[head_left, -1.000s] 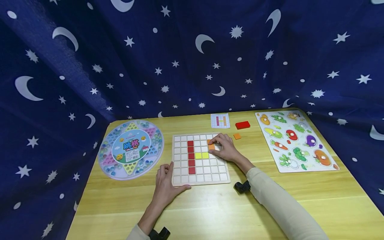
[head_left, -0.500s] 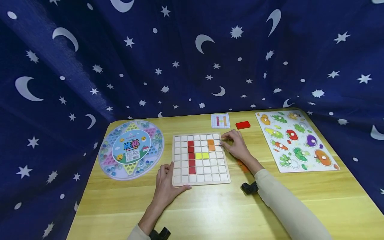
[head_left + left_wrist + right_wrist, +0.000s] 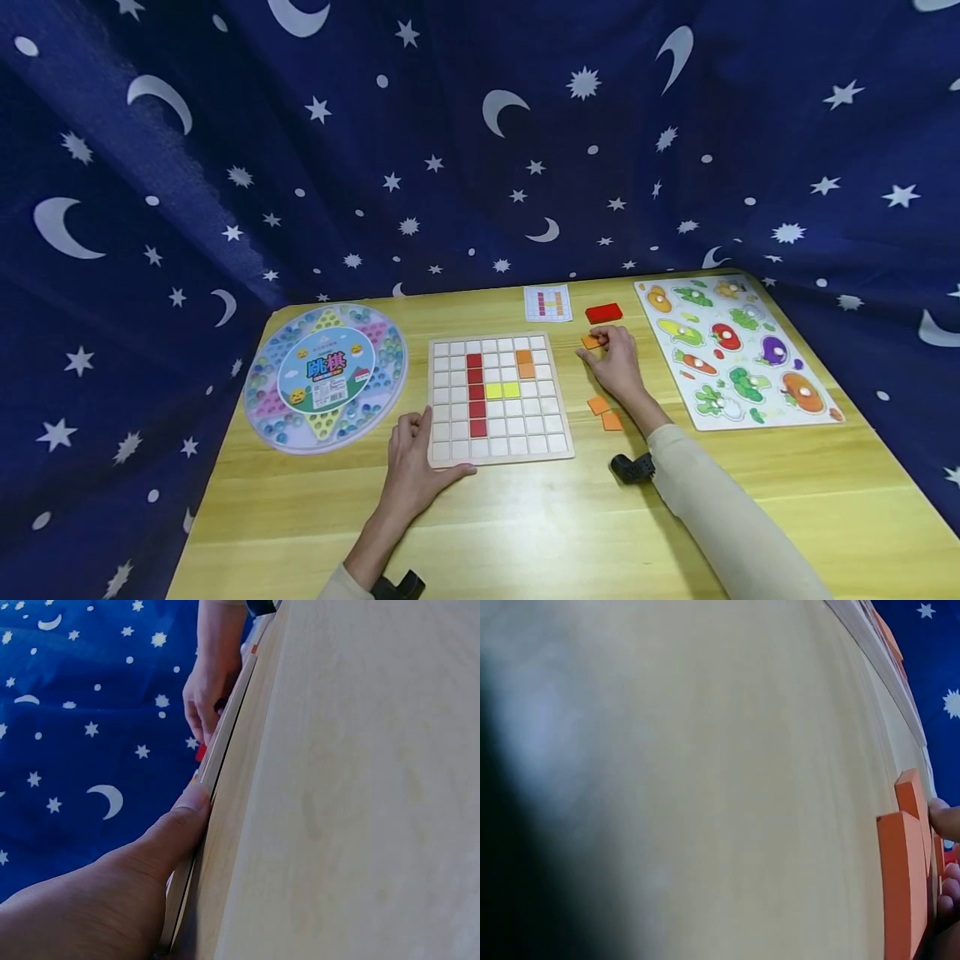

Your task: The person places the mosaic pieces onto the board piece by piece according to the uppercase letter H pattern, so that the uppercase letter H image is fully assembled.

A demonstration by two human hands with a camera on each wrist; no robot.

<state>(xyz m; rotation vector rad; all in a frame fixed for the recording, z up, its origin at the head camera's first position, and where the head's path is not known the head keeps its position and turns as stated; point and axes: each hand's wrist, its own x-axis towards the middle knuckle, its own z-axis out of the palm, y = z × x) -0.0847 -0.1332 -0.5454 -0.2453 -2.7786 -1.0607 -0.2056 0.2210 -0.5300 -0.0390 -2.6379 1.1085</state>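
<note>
A wooden grid board (image 3: 501, 459) lies flat with pale squares, a column of several red tiles (image 3: 476, 392), two yellow tiles (image 3: 502, 391) and two orange tiles (image 3: 526, 363). My left hand (image 3: 414, 463) rests at its near left corner, thumb straight along the front edge and index finger along the left side. Right of the board, my right hand (image 3: 619, 362) reaches down to a loose orange tile (image 3: 591, 342). Its thumb and fingers are around that tile and partly cover it; I cannot tell if they pinch it. Nearer, two more loose orange tiles (image 3: 612, 421) lie by the wrist.
Behind the board lie a small printed pattern card (image 3: 547, 315) and a red block (image 3: 603, 313). A round marble game (image 3: 327, 443) sits at left. The vegetable puzzle board (image 3: 693, 392) is at right. A starry curtain (image 3: 480, 150) hangs behind the table.
My right hand has left the upper orange tiles on the board and moved right to the loose orange tile. The nearer orange tiles have come into view. My left hand stays put.
</note>
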